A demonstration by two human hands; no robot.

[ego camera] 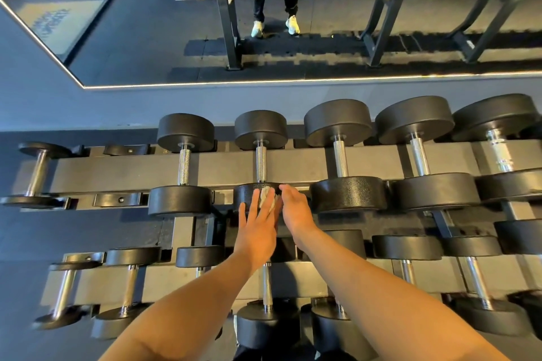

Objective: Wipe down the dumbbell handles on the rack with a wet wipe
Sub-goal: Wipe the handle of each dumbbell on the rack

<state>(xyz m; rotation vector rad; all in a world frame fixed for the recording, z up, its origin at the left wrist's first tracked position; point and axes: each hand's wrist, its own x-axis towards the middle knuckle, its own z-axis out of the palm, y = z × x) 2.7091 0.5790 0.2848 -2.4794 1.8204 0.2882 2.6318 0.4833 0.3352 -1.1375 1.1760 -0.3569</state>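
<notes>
Pressing the wet wipe [265, 196] flat-fingered onto the dumbbell's near head [247, 193], left grip [258, 228] has the handle [261, 164] just beyond, running straight toward the rack [228, 167] back edge. Right grip [294, 208] curls alongside, can't tell if it's pinching anything.

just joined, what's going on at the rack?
A person is cleaning dumbbells on a two-tier rack in front of a mirror. Their left hand, fingers straight, presses a white wet wipe against the near head of the third dumbbell from the left on the top tier. The right hand sits beside it, fingers bent at the head's edge; whether it grips the wipe is unclear. The wipe is not on that dumbbell's knurled handle.
</notes>
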